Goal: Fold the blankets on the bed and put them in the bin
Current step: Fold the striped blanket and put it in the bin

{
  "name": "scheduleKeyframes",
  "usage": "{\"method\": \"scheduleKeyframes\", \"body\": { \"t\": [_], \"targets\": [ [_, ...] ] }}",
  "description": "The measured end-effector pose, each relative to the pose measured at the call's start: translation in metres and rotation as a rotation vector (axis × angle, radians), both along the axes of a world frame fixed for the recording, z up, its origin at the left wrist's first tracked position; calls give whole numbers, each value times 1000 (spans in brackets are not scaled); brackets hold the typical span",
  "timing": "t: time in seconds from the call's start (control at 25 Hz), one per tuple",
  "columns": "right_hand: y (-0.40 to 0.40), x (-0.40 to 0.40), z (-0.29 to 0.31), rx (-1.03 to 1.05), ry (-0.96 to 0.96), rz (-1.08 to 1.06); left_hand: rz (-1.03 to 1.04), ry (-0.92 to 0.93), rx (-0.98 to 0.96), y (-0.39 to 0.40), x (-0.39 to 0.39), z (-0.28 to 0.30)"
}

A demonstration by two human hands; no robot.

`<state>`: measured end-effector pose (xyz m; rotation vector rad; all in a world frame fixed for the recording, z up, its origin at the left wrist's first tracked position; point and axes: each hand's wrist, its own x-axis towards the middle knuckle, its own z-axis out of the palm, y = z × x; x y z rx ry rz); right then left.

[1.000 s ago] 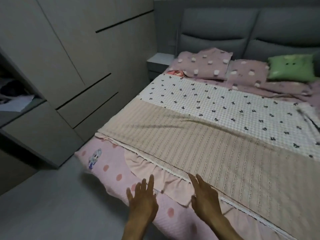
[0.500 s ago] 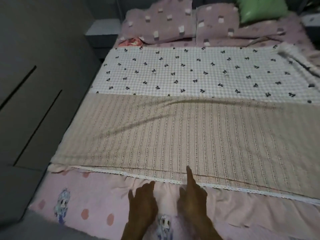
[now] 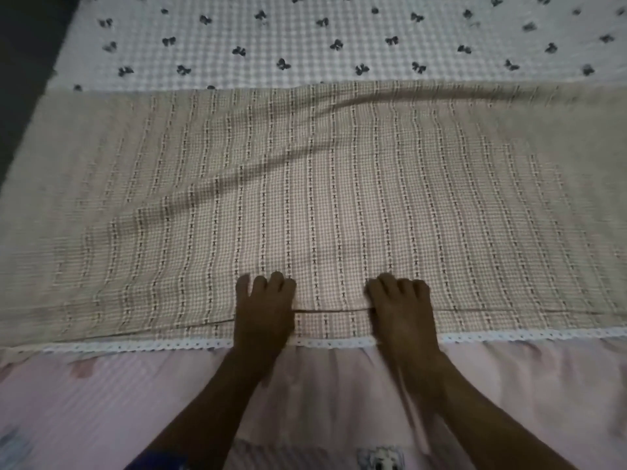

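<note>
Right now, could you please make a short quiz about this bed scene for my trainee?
1. True or false: both hands rest on the beige striped blanket.
2. Which blanket lies farther from the person: (a) white blanket with dark bows, (b) pink sheet?
3. What trim runs along the beige blanket's near edge?

Key:
1. True: the left hand and the right hand lie near its edge, fingers curled.
2. a
3. White lace trim.

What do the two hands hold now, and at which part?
Both the left hand and the right hand grip the beige striped blanket near its lace-trimmed near edge, fingers curled into the cloth.
</note>
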<state>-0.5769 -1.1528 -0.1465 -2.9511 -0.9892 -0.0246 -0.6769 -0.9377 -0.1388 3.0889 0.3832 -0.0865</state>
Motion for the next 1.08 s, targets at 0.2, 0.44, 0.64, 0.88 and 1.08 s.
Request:
{"method": "scheduleKeyframes", "body": {
  "t": [0.2, 0.44, 0.64, 0.88, 1.08],
  "targets": [
    [-17, -27, 13, 48, 54, 16, -105, -94, -7, -5, -35, 15],
    [-36, -22, 26, 12, 101, -63, -101, -41, 41, -15, -45, 16],
    [-126, 11, 32, -168, 73, -294, -214, -28, 15, -89, -1, 25],
    [-249, 89, 27, -242, 14, -344, -340, 28, -55, -183, 92, 33],
    [-323, 139, 12, -209, -54, -311, -367, 34, 66, -265, 147, 26]
  ]
}}
